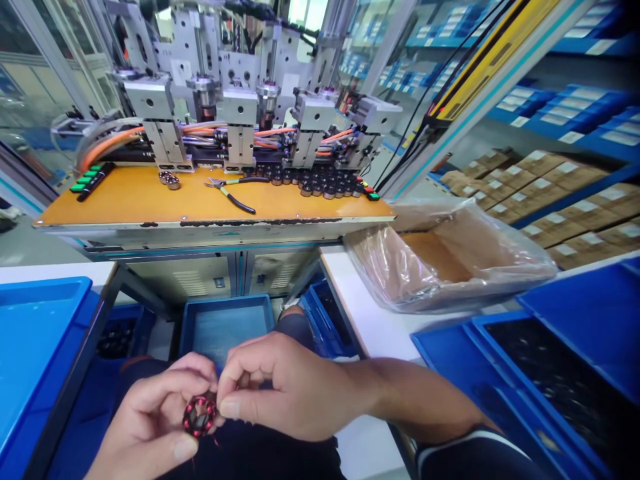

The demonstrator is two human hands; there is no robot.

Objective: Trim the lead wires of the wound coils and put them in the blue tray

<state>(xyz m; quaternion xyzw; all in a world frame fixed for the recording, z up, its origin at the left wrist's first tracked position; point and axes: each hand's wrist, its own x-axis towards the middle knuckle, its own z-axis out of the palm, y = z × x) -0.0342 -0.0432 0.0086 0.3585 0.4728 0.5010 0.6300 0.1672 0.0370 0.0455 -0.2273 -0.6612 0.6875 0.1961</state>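
Note:
My left hand [147, 417] grips a small motor stator [191, 421] between thumb and fingers, low in the picture above my lap. The stator is a black ring with red wire coils around its inside, its open face turned up towards me. Thin red wire ends hang below it. At the stator's right edge, my right hand [290, 393] is closed in a pinch of thumb and forefinger. What lies between those fingertips is hidden, perhaps a wire end.
On the orange bench top [125, 203] ahead lie cutting pliers [235, 193], small metal parts [170, 180] and rows of dark round parts [330, 183]. A machine [240, 113] rises behind. A plastic-lined box [450, 260] stands right; blue trays [35, 347] flank both sides.

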